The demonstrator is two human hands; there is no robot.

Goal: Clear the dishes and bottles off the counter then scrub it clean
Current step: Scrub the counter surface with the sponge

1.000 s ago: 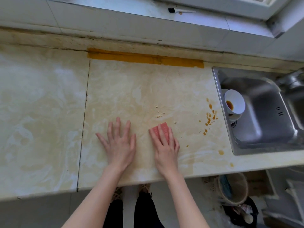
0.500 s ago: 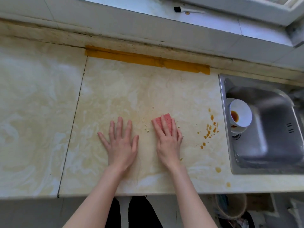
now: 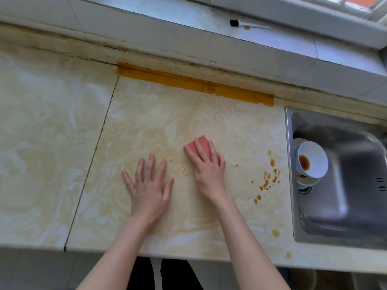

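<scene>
— Several stacked white ceramic bowls (image 3: pixel 314 162) sit in the stainless steel sink (image 3: pixel 290 185). No dishes or bottles show on the cream marbled stone counter (image 3: pixel 52 143). Clearing appears done.

— Scrubbing?

— Partway, I judge. Right hand (image 3: pixel 207 172) presses straight fingers on the pink rectangular sponge (image 3: pixel 200 143) mid-counter. Left hand (image 3: pixel 149 189) lies spread flat, empty. Brown sauce drops (image 3: pixel 268 182) and pale crumbs (image 3: pixel 184 171) need wiping.

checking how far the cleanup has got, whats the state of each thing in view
left hand: open, flat on counter, fingers spread
right hand: pressing on sponge
pink rectangular sponge: flat on counter under right fingers
beige marbled stone counter: no dishes on it, soiled
brown sauce drops: unwiped, right of sponge
pale crumbs: scattered between hands
white ceramic bowls: stacked in sink, tilted, brown residue inside
steel sink: holds bowls
</scene>
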